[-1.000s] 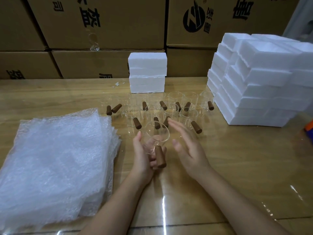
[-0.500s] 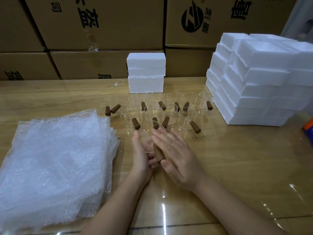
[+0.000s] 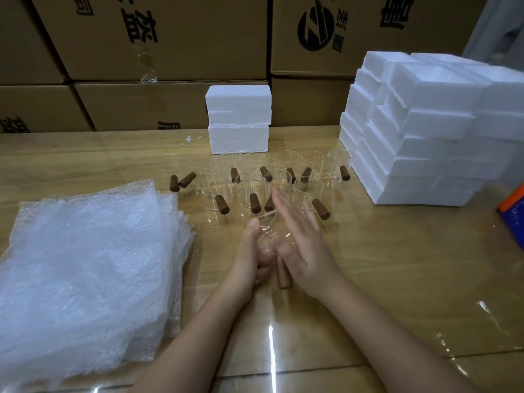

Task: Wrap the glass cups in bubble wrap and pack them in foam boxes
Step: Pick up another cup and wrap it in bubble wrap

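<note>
at the left edge of the wooden table (image 3: 397, 265) lies a thick stack of bubble wrap sheets (image 3: 85, 273), slightly fanned, its right edge just beside the person's left forearm. behind it, along the back, cardboard cartons (image 3: 170, 38) with black printing form a wall.

just right of the stack, the left hand (image 3: 249, 256) cradles a clear glass cup (image 3: 266, 239) from the left, thumb up near the rim and fingers curled under the body, so its grip is closed around the glass. the cup's brown wooden handle (image 3: 283, 275) points down toward the person, sticking out between the two hands. the right hand (image 3: 300, 245) lies flat against the cup's right side, fingers straight and together, somewhat blurred, palm pressing the glass rather than wrapping it; its fingers are spread open, not clasped.

beyond the hands, in the middle of the table, a cluster of more glass cups (image 3: 283, 168) with the same brown handles stands in roughly two rows, the handles angled various ways; how many there are is hard to tell, since the glass nearly vanishes against the wood. behind them, against the cartons, sits a small pile of white foam boxes (image 3: 239, 120).

to the right, a much larger stack of foam boxes (image 3: 419, 131) rises in stepped layers, its front corner just beside the rightmost cup. at the far right edge an orange and blue object (image 3: 514, 214) is partly cut off.
</note>
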A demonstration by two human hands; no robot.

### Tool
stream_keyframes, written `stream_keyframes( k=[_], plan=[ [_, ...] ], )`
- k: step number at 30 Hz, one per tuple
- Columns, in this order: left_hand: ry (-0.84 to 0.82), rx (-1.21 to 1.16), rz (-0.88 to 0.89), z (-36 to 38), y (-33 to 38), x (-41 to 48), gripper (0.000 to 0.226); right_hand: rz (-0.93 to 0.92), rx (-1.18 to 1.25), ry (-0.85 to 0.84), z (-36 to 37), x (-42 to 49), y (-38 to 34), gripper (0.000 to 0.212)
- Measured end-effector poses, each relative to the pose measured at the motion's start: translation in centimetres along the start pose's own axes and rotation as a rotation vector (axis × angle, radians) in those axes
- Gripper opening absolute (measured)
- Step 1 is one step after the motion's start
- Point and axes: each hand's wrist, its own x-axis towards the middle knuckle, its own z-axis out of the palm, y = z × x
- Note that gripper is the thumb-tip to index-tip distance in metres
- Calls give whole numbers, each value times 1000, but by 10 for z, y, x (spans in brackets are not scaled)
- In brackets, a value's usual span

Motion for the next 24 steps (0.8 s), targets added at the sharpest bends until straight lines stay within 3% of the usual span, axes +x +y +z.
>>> stream_keyframes(
  k=[7, 15, 24],
  plan=[
    [0, -178, -32, -10, -1, 2, 58, 92, 41, -100, 3, -5, 4, 86],
    [108, -296, -80, -16, -8, 9, 80, 26, 16, -93, 9, -9, -4, 73],
    [162, -368, -71, -16, -4, 7, 85, -146, -61, -37, 12, -11, -8, 63]
  ],
)
